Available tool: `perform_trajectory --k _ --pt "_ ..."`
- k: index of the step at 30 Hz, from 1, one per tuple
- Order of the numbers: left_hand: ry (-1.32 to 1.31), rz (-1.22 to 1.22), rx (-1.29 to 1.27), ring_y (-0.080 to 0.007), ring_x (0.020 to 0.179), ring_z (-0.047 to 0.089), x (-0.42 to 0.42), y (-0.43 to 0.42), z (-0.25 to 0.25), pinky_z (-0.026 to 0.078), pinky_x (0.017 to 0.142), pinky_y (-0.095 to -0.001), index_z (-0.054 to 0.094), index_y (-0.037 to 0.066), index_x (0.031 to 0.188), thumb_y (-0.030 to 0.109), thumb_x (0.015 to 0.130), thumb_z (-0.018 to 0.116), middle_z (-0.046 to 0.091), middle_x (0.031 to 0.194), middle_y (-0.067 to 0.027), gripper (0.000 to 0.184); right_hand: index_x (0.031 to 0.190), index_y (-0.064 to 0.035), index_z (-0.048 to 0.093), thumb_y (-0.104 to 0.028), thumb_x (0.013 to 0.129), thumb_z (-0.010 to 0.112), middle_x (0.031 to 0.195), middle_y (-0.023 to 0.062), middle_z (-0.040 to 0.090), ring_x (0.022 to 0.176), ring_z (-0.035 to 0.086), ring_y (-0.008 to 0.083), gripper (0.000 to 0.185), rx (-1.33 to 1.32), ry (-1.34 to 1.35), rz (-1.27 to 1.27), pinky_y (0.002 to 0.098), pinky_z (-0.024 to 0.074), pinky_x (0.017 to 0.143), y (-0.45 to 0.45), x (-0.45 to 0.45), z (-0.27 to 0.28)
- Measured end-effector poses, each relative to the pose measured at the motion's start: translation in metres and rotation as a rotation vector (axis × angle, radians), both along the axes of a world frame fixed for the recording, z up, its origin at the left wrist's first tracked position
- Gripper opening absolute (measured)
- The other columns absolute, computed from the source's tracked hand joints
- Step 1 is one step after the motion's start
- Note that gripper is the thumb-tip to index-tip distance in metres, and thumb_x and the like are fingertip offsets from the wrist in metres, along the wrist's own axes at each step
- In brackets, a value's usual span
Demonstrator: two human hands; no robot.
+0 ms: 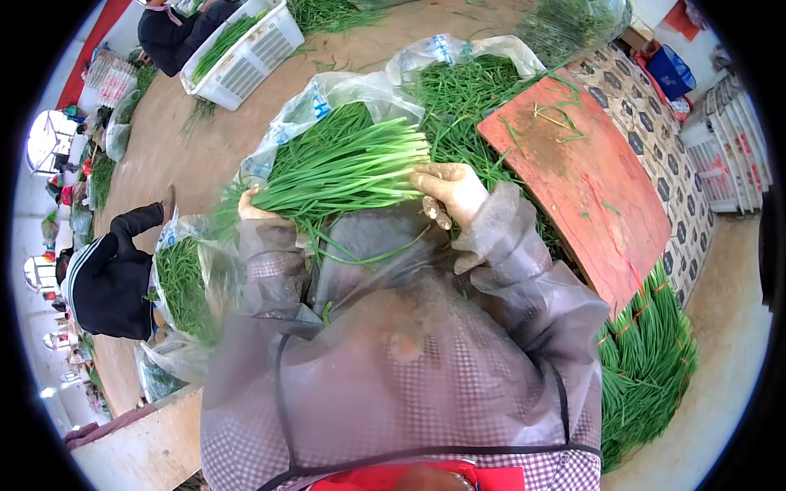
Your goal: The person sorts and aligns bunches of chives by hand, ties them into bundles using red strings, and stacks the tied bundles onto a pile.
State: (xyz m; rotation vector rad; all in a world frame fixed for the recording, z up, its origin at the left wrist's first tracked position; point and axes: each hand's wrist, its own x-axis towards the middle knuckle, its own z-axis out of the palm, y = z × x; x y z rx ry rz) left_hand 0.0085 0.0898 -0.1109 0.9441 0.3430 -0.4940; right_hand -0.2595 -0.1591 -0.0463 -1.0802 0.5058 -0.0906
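A thick bunch of green chives [348, 170] lies sideways across my hands, its pale cut ends pointing right. My right hand [450, 192] is closed at the pale stalk ends, fingers bent against them. At the leafy end, my left hand [260, 204] grips the bunch from below; some of its fingers are hidden by leaves. Behind the bunch, a clear plastic bag [282, 131] holds more chives. A few loose stalks hang beneath the bunch, over a dark surface [368, 241] in front of my lap.
A reddish board [577, 172] with soil and scraps on it stands to my right. Tied chive bundles [647, 360] lie beyond its near end. A white crate [250, 53] stands at the upper left. Two people [110, 274] [168, 37] are at the left.
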Motion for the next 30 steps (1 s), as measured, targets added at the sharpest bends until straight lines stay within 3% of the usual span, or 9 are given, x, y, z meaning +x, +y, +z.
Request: perform_trajectory --k 2,4,5,9,15,17,18,24,30 --pt "0.021 0.005 0.035 -0.0362 0.087 0.061 -0.004 0.000 0.004 0.049 0.082 -0.0539 0.055 0.004 0.083 0.019 0.072 0.048 0.063 0.091 -0.0175 0.021 0.108 0.0041 0.059 -0.014 0.088 0.058 0.051 -0.0018 0.047 0.035 0.036 0.0047 0.027 0.017 0.031 0.017 0.0207 0.0294 0.033 -0.002 0.010 -0.002" --pt "0.005 0.004 -0.044 -0.0369 0.088 0.061 0.000 0.002 0.000 0.049 0.083 -0.0543 0.055 0.003 0.084 0.018 0.071 0.049 0.064 0.094 -0.0184 0.020 0.101 -0.0007 0.062 -0.018 0.088 0.059 0.047 -0.0038 0.041 0.032 0.032 0.0073 0.022 0.446 -0.016 0.074 0.0242 0.0285 0.035 -0.006 0.019 -0.019" --pt "0.004 0.004 -0.044 -0.0369 0.088 0.061 0.001 0.001 0.000 0.049 0.083 -0.0543 0.055 0.003 0.084 0.018 0.071 0.049 0.064 0.094 -0.0184 0.020 0.101 -0.0007 0.062 -0.018 0.088 0.059 0.047 -0.0038 0.041 0.032 0.032 0.0073 0.022 0.446 -0.017 0.074 0.0242 0.0285 0.035 -0.009 0.020 -0.022" --pt "0.075 0.005 -0.016 -0.0371 0.088 0.061 -0.003 0.003 0.005 0.048 0.083 -0.0553 0.057 0.004 0.087 0.019 0.072 0.050 0.064 0.093 -0.0170 0.022 0.094 0.0011 0.061 -0.016 0.093 0.049 0.042 -0.0079 0.035 0.030 0.030 0.0068 0.020 0.791 -0.458 0.208 0.0263 0.0335 0.039 -0.022 0.006 -0.036" --pt "0.099 -0.076 0.068 -0.0350 0.095 0.058 -0.011 0.000 0.002 0.046 0.087 -0.0507 0.057 0.004 0.102 0.032 0.076 0.048 0.062 0.105 -0.0159 0.039 0.091 -0.0001 0.057 -0.019 0.091 0.051 0.043 -0.0071 0.035 0.033 0.031 0.0053 0.020 0.614 -0.657 0.197 0.0243 0.0310 0.037 -0.063 -0.045 -0.063" --pt "0.119 -0.061 0.104 -0.0342 0.095 0.059 -0.017 -0.002 0.002 0.046 0.087 -0.0504 0.057 0.005 0.102 0.032 0.078 0.048 0.062 0.105 -0.0152 0.038 0.106 0.0032 0.058 -0.026 0.089 0.053 0.050 -0.0015 0.047 0.036 0.035 0.0041 0.034 0.137 -0.018 0.361 0.0207 0.0303 0.038 -0.059 -0.052 -0.036" --pt "0.094 -0.024 0.077 -0.0334 0.095 0.059 -0.016 -0.001 -0.006 0.046 0.087 -0.0498 0.057 0.005 0.102 0.032 0.079 0.047 0.062 0.105 -0.0146 0.037 0.116 0.0000 0.058 -0.024 0.085 0.062 0.061 -0.0002 0.054 0.038 0.034 0.0051 0.039 -0.120 0.044 0.358 0.0223 0.0298 0.037 -0.044 -0.043 -0.038" --pt "0.062 -0.039 0.011 -0.0322 0.092 0.060 -0.019 -0.001 -0.008 0.048 0.085 -0.0477 0.058 0.006 0.102 0.030 0.082 0.045 0.063 0.104 -0.0138 0.034 0.102 -0.0077 0.059 -0.004 0.076 0.069 0.080 0.0016 0.060 0.051 0.050 0.0104 0.029 0.347 -0.246 -0.052 0.0220 0.0381 0.043 0.023 0.020 -0.072" --pt "0.088 0.067 0.064 -0.0333 0.089 0.061 -0.006 0.001 -0.017 0.050 0.082 -0.0489 0.058 0.003 0.098 0.026 0.080 0.045 0.064 0.100 -0.0148 0.032 0.103 -0.0073 0.059 -0.007 0.078 0.069 0.080 0.0006 0.061 0.052 0.045 0.0088 0.027 0.479 -0.275 -0.025 0.0229 0.0387 0.048 0.038 0.041 -0.073"
